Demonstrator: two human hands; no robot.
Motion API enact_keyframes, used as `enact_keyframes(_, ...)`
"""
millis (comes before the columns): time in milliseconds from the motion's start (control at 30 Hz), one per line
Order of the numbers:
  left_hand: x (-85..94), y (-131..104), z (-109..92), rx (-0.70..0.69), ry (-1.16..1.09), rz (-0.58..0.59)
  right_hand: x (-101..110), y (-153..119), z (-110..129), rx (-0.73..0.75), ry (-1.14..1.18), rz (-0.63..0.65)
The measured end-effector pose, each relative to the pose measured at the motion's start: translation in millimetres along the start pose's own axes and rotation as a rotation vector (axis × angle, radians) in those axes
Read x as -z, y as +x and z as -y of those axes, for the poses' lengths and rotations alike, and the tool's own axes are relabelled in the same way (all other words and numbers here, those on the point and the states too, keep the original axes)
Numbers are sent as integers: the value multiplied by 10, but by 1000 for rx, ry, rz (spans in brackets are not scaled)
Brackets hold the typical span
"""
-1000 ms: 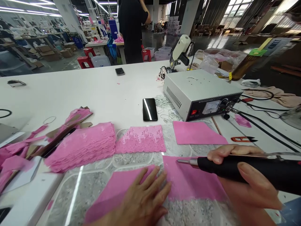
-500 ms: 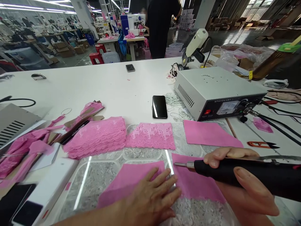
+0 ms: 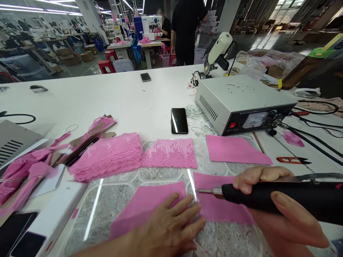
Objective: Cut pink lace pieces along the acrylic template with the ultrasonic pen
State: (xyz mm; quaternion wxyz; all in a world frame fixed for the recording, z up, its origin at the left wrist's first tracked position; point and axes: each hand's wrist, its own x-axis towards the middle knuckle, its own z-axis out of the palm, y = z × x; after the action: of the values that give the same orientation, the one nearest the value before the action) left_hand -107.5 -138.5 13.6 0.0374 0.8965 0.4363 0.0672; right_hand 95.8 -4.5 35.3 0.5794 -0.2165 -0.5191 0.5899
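Note:
My left hand [image 3: 174,219] lies flat with fingers spread, partly covering a pink fabric piece [image 3: 144,201]. Its fingertips reach the left edge of a second pink piece [image 3: 214,205]. In my right hand [image 3: 284,214] is a black handheld ultrasonic welder [image 3: 257,194], its thin metal tip pointing left over the second piece near that edge. Whether the tip touches the cloth I cannot tell. Behind these lie a single pink lace piece [image 3: 171,153], a thick stack of pink lace pieces [image 3: 109,155] and another plain pink piece [image 3: 235,150].
A grey power box [image 3: 246,103] with a meter stands at right, cables running from its front. Orange-handled thread snips [image 3: 293,160] lie below it. A black phone [image 3: 179,120] rests mid-table; a long white box [image 3: 48,217] is at left. One person [image 3: 186,32] stands beyond the table.
The welder's tip has shifted slightly towards me over the pink piece. My left hand stays about where it was. The standing person's arm now hangs down, and another person shows by the sewing machine.

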Motion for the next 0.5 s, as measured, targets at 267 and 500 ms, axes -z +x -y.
enact_keyframes(267, 44, 0, -26, -9, 3, 38, 26, -89, 95, -60, -26, 103)
enact_keyframes(500, 23, 1, -35, -5, -13, 26, -13, -82, 76, -34, -41, 108)
